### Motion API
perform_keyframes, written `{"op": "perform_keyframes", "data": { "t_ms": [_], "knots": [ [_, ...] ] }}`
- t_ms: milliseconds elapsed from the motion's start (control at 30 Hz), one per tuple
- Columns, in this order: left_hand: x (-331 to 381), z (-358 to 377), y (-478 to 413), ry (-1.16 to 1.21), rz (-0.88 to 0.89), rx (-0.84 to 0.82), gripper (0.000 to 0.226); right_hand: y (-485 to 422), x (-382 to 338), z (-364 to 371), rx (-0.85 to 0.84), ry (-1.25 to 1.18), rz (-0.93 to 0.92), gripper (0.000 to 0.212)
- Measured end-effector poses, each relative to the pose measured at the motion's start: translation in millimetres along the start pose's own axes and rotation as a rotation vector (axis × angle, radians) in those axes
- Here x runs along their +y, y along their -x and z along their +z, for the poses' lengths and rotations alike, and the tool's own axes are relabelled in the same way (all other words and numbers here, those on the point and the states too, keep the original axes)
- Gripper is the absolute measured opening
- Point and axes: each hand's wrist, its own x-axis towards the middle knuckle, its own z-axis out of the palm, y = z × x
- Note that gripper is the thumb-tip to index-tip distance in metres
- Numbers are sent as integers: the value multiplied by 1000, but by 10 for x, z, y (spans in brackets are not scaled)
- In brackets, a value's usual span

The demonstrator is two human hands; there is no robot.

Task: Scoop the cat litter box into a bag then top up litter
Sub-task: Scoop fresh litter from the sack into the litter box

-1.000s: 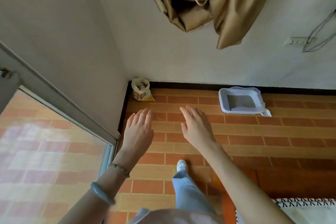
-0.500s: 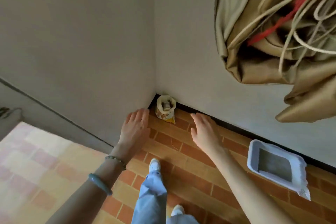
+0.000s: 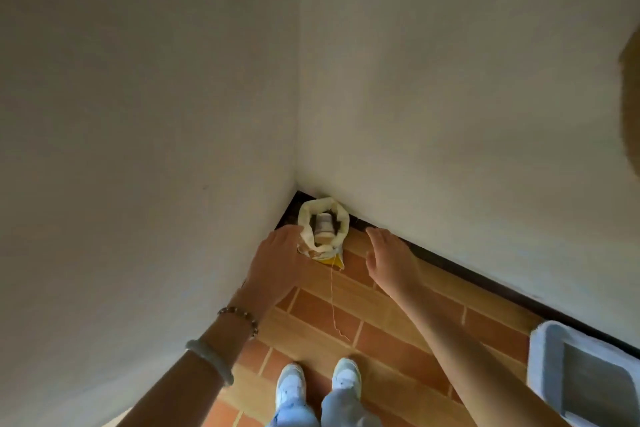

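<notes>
Fingers (image 3: 292,234) of the left hand (image 3: 277,263) lie nearly straight, tips against the side of the cream-and-yellow litter bag (image 3: 341,222) with its rolled-down top. The right hand (image 3: 391,260) hovers flat and spread just beside the bag, apart from it, holding nothing. The bag stands upright in the corner of two pale plaster walls (image 3: 450,97), on an orange brick-patterned tile floor (image 3: 346,322). The pale blue plastic litter box (image 3: 545,357) sits by the wall, well apart at lower right.
</notes>
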Motion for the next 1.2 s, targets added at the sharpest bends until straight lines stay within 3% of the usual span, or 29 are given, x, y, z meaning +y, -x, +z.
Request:
{"op": "perform_keyframes", "data": {
  "t_ms": [300,567,700,867,1100,1200],
  "knots": [
    [-1171,2049,-1785,44,-69,33,46,-1593,903,2263,-50,-173,152,41],
    [-1648,2944,-2599,-51,-267,86,47,-2568,1309,3413,-72,-412,423,42],
    [-1686,2975,-2721,-80,-303,100,34,-2686,1371,3584,-91,-426,504,35],
    [-1677,2945,-2666,-148,-238,63,22,-2617,1357,3514,-79,-357,438,20],
    [-1656,2760,-2218,-153,-234,50,36,-2216,1259,3221,-18,-363,381,11],
    [-1389,2556,-1924,-101,-209,52,28,-1802,1237,2944,4,-384,382,13]
  ]
}}
